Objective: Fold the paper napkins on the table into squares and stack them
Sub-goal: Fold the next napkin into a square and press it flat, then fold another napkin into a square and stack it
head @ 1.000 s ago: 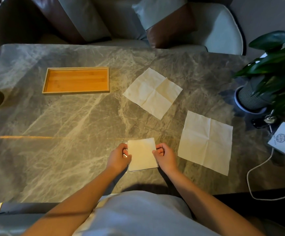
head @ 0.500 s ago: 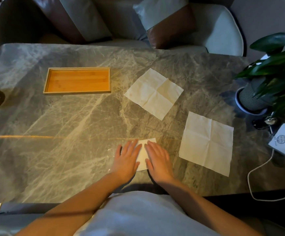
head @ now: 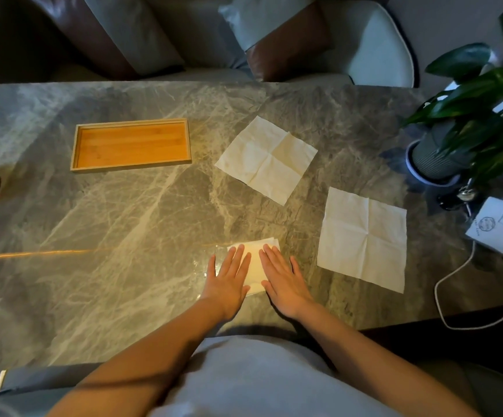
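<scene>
Both palms, left hand (head: 230, 281) and right hand (head: 283, 281), press flat with fingers spread on the folded napkin (head: 254, 266), two unfolded napkins (head: 266, 158) lying toward one and two o'clock.

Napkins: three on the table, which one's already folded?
The small napkin at the near edge, pressed flat under both hands. The other two, the middle napkin and the right napkin, lie fully open, showing only crease lines.

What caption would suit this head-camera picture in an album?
Both hands, left and right, press a folded napkin flat on the marble table; two unfolded napkins wait nearby.
</scene>
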Available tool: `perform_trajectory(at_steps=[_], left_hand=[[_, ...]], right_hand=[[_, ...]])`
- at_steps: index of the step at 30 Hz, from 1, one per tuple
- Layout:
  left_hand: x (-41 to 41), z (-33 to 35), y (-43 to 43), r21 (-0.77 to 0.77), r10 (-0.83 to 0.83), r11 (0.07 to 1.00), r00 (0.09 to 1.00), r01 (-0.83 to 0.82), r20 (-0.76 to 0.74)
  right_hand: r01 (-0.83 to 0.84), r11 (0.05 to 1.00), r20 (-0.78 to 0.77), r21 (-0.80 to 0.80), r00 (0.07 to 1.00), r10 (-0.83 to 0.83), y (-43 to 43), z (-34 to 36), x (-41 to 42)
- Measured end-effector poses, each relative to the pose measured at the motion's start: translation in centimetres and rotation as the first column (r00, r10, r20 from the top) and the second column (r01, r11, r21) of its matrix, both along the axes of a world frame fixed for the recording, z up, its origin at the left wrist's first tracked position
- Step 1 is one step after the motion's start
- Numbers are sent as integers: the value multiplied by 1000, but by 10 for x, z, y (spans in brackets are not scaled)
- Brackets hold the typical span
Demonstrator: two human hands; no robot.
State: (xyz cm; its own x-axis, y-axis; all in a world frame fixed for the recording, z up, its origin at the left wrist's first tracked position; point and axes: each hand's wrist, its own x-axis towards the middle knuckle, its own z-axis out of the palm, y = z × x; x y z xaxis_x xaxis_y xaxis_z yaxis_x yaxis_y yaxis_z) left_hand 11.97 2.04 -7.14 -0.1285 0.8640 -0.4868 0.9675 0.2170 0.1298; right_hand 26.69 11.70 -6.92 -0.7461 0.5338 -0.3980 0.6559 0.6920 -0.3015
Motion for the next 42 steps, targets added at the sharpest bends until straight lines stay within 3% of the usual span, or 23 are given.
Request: perform_trajectory(at_steps=[2,5,8,16,19,27,32,36,39,42], left_hand=[[-2,6,-2,24,7,1000,999,-8,44],[-11,14,-3,117,-58,992,994,47,94],[-13,21,8,161,-100,983,993,90,56],[55,33,59,219,-166,968,969,125,185],[84,33,76,254,-234,949,954,184,185],[127,27,110,294,-210,945,956,144,207],[125,15,112,215,-107,974,977,66,184],[124,14,107,296,-83,953,995,64,54],[124,17,104,350,-45,936,998,27,44],[123,17,98,404,-48,915,995,9,86]], right_hand=[[92,994,-136,-60,986,-99,-1,4,0],[317,941,-362,-121,868,-340,-5,10,5],[434,892,-437,-124,784,-442,-9,14,17],[521,850,-362,-76,780,-510,9,18,85],[564,822,-358,-81,753,-552,18,23,119],[619,779,-306,-102,725,-617,47,27,196],[603,789,-283,-118,741,-609,71,25,224],[520,849,-220,-95,821,-527,93,19,238],[411,911,-189,-25,893,-408,106,14,239],[353,935,-246,8,907,-341,118,9,234]])
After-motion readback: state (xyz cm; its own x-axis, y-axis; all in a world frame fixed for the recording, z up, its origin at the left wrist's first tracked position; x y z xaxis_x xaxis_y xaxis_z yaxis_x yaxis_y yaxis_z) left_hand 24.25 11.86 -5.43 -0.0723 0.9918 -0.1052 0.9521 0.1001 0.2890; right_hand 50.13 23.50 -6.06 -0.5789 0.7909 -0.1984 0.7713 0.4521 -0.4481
